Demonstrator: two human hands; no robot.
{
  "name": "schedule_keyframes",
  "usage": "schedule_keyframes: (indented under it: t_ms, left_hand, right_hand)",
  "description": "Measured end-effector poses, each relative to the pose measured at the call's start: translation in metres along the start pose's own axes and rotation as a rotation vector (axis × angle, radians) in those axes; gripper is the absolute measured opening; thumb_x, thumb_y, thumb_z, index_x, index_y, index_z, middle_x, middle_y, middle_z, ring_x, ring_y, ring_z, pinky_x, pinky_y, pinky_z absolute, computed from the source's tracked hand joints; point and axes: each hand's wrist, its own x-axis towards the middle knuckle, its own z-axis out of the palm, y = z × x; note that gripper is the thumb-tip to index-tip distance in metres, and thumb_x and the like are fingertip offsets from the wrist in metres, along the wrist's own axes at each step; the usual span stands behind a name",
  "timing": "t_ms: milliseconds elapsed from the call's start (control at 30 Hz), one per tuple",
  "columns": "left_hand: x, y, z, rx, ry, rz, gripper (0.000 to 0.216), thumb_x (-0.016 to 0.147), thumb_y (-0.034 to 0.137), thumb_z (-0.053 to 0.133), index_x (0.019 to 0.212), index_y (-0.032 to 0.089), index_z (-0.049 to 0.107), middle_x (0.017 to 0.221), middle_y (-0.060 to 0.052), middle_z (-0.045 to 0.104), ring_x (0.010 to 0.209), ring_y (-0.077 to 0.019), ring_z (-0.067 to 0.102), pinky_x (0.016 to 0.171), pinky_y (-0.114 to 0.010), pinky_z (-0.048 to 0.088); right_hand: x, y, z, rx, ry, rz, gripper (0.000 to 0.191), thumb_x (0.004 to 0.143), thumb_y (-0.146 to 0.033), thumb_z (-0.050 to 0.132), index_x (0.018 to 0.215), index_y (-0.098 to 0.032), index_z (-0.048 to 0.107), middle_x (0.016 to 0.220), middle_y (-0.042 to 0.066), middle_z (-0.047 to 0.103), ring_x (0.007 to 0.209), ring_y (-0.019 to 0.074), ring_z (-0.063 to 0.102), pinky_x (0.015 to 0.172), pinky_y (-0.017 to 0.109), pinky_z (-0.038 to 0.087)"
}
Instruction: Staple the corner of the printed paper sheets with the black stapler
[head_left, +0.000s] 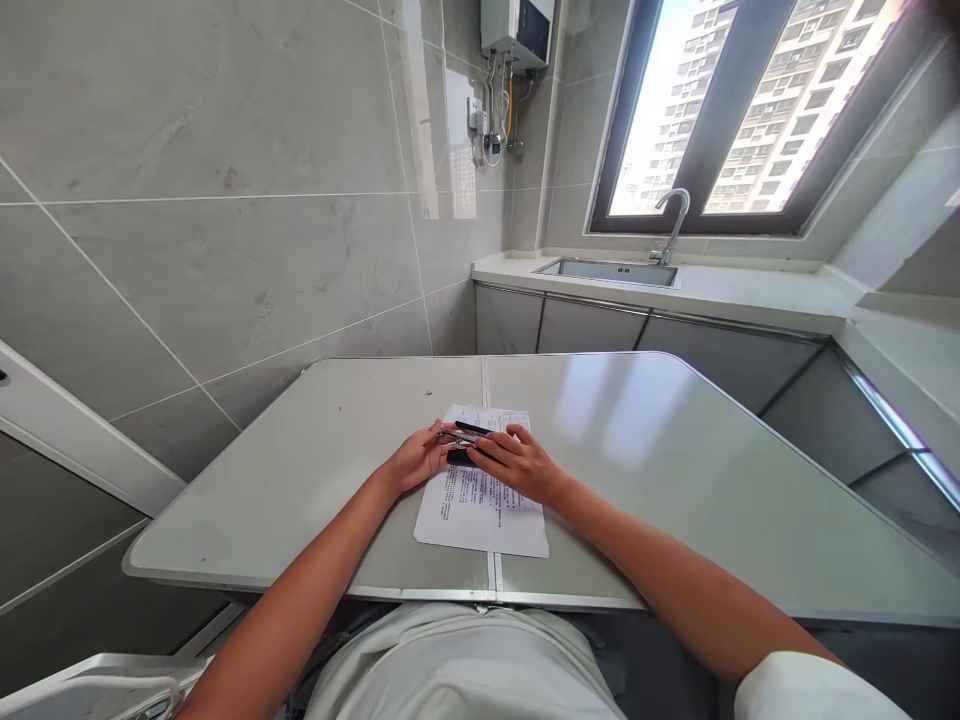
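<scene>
- At the far left, a bare stretch of the desk is seen beside the left forearm, with a tiled wall beyond.
- The left hand is closed around the near-left end of a black-and-silver tool, apparently a stapler; the end is pinched between thumb and fingers.
- Between the two hands, the tool is held above the paper. Its black upper part, silver middle and black lower part are seen spread apart at the left hand's fingertips; its inside cannot be made out.
- Below and between the hands, a printed paper is laid flat on the desk, partly covered by the tool and the fingers. By neither hand is it seen to be gripped.
- The right hand is laid over the tool's other end, which is grasped with bent fingers; the thumb's contact is mostly hidden.
- The step in hand is judged to be two-handed handling of the spread tool, the paper being left alone.
- For the next move, a steady hold by the left hand seems to be called for, with fine finger control by the right, fingertips being kept clear of the gap between the parts.
</scene>
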Motion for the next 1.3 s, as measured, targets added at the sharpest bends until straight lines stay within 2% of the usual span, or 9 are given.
schedule_keyframes:
  t_ms: [200, 300, 367, 500, 600, 800, 1033, 1200, 1300]
  left_hand:
    - [0.005, -0.001, -0.006, -0.086, 0.126, -0.002, 0.019, 0.095, 0.029, 0.068, 0.108, 0.015, 0.069, 0.101, -0.011, 0.072, 0.083, -0.0164, 0.069, 0.074, -0.029, 0.059]
    - [0.007, 0.001, -0.014, -0.106, 0.253, 0.022, 0.015, 0.088, 0.025, 0.073, 0.09, 0.016, 0.061, 0.071, 0.001, 0.054, 0.05, -0.005, 0.045, 0.044, -0.016, 0.039]
    - [0.006, 0.005, -0.017, -0.118, 0.236, 0.006, 0.018, 0.084, 0.022, 0.072, 0.083, 0.017, 0.055, 0.063, 0.008, 0.036, 0.044, -0.0029, 0.027, 0.038, -0.014, 0.024]
    - [-0.002, 0.011, -0.008, -0.148, 0.065, 0.009, 0.012, 0.08, 0.015, 0.062, 0.09, 0.018, 0.055, 0.069, 0.007, 0.032, 0.048, -0.0042, 0.027, 0.042, -0.014, 0.025]
    - [-0.008, 0.014, 0.006, -0.084, -0.024, 0.008, 0.013, 0.087, 0.018, 0.062, 0.099, 0.018, 0.058, 0.072, 0.006, 0.035, 0.051, -0.0046, 0.028, 0.044, -0.014, 0.026]
    - [-0.017, 0.013, 0.022, 0.149, -0.23, 0.04, 0.034, 0.1, 0.039, 0.064, 0.128, 0.023, 0.055, 0.096, -0.001, 0.059, 0.049, -0.0021, 0.027, 0.045, -0.017, 0.033]
    - [-0.018, -0.001, 0.019, 0.342, -0.407, -0.003, 0.062, 0.1, 0.045, 0.065, 0.152, 0.025, 0.037, 0.059, 0.009, 0.042, 0.044, -0.0079, 0.04, 0.047, -0.021, 0.043]
    - [-0.02, -0.004, 0.019, 0.392, -0.506, -0.1, 0.066, 0.098, 0.04, 0.066, 0.155, 0.026, 0.035, 0.055, 0.012, 0.04, 0.042, -0.0082, 0.041, 0.047, -0.02, 0.046]
    - [-0.02, 0.001, 0.02, 0.431, -0.462, -0.022, 0.07, 0.093, 0.048, 0.072, 0.15, 0.022, 0.041, 0.061, 0.009, 0.049, 0.044, -0.0081, 0.045, 0.048, -0.022, 0.046]
  right_hand:
    - [0.001, 0.005, 0.004, -0.034, 0.148, 0.171, 0.033, 0.099, -0.016, 0.052, 0.124, -0.03, 0.07, 0.124, 0.007, 0.074, 0.113, 0.0268, 0.063, 0.103, 0.049, 0.041]
    - [0.003, 0.008, 0.007, 0.073, 0.309, 0.431, 0.024, 0.09, -0.022, 0.067, 0.113, -0.026, 0.073, 0.107, 0.007, 0.077, 0.102, 0.0271, 0.067, 0.1, 0.048, 0.044]
    - [0.003, 0.012, 0.01, 0.218, 0.331, 0.596, 0.024, 0.083, -0.029, 0.076, 0.106, -0.024, 0.073, 0.098, 0.004, 0.077, 0.09, 0.0251, 0.068, 0.09, 0.043, 0.05]
    - [-0.001, 0.022, 0.018, 0.411, 0.225, 0.708, 0.029, 0.078, -0.037, 0.081, 0.102, -0.023, 0.074, 0.09, 0.001, 0.076, 0.081, 0.0217, 0.068, 0.077, 0.035, 0.052]
    - [-0.002, 0.025, 0.02, 0.31, 0.181, 0.654, 0.035, 0.079, -0.039, 0.082, 0.107, -0.022, 0.073, 0.096, 0.003, 0.076, 0.084, 0.0232, 0.067, 0.08, 0.038, 0.053]
    - [0.004, 0.0, 0.005, -0.066, 0.43, 0.246, 0.03, 0.095, -0.037, 0.072, 0.121, -0.023, 0.066, 0.12, 0.011, 0.072, 0.11, 0.0284, 0.062, 0.101, 0.048, 0.043]
    - [0.01, -0.026, 0.021, 0.017, 0.376, -0.155, 0.019, 0.102, -0.021, 0.061, 0.121, -0.024, 0.063, 0.113, 0.005, 0.077, 0.107, 0.0225, 0.066, 0.096, 0.042, 0.044]
    - [0.006, -0.025, 0.03, -0.029, 0.34, -0.237, 0.022, 0.103, -0.014, 0.055, 0.12, -0.024, 0.066, 0.103, 0.004, 0.079, 0.103, 0.021, 0.068, 0.095, 0.042, 0.042]
    - [0.008, -0.022, 0.024, 0.015, 0.356, -0.197, 0.02, 0.103, -0.016, 0.056, 0.115, -0.026, 0.069, 0.1, 0.003, 0.079, 0.098, 0.02, 0.068, 0.093, 0.041, 0.044]
